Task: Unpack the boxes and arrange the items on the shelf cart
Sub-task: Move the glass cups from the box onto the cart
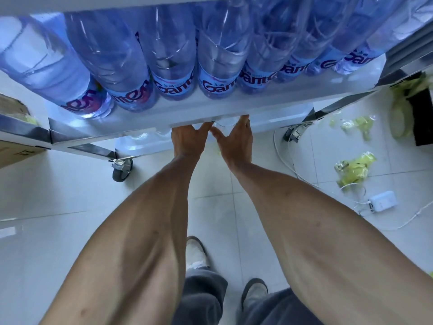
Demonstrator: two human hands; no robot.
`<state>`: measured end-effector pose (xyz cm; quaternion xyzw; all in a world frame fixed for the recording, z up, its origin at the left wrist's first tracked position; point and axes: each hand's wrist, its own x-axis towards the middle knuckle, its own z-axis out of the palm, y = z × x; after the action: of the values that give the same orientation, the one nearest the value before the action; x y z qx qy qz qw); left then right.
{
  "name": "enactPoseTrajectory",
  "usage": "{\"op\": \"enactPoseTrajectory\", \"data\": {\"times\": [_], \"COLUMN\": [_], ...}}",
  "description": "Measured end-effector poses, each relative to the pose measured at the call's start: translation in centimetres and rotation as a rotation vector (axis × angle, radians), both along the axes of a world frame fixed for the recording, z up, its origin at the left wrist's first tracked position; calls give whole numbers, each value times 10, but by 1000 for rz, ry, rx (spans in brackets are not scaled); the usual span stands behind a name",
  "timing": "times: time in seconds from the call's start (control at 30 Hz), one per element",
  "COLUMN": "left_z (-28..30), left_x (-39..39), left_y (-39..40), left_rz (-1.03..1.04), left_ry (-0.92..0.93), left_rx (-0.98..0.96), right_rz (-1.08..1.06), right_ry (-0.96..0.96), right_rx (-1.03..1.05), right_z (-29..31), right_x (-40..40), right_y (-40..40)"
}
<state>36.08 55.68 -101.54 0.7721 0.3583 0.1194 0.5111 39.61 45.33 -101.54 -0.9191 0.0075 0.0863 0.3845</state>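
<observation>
Several blue-tinted water bottles (216, 64) with purple-lettered labels stand in a row on the upper tray of the white shelf cart (164, 113). Both my arms reach down below that tray's front edge. My left hand (187, 140) and my right hand (236, 141) sit close together, thumbs pointing toward each other. A bit of clear plastic, apparently a bottle (222, 124), shows between them. The tray edge hides the fingertips of both hands, so their hold is unclear. More clear bottles (140, 139) show dimly on the lower level.
The cart stands on castors (121, 168) on a pale tiled floor. Cardboard boxes (14, 151) sit at the left. Crumpled yellow-green plastic wrap (355, 168), white cables and a white adapter (382, 201) lie at the right. My shoes (196, 253) are below.
</observation>
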Motion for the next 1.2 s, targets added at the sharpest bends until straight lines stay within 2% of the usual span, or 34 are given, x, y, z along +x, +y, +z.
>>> {"op": "enactPoseTrajectory", "data": {"times": [0.07,0.3,0.43,0.6,0.77,0.87,1.03,1.2], "left_z": [-6,-19,-32,-53,-70,-78,-91,-92], "left_x": [5,12,16,24,38,42,36,38], "left_y": [4,5,3,-8,-14,-13,-12,-18], "left_rz": [0,39,17,102,210,256,212,262], "left_ry": [-4,-52,-8,-47,-97,-134,-22,54], "left_rx": [19,58,138,172,275,274,356,361], "right_rz": [18,17,-2,1,-22,19,10,22], "right_ry": [-1,-101,-84,-113,-163,-153,-137,-158], "right_rx": [-10,160,144,119,269,251,286,300], "right_z": [-6,-9,-20,-41,-54,-64,-81,-93], "right_x": [8,26,38,49,61,66,61,56], "right_y": [5,19,17,10,0,0,-4,-13]}}
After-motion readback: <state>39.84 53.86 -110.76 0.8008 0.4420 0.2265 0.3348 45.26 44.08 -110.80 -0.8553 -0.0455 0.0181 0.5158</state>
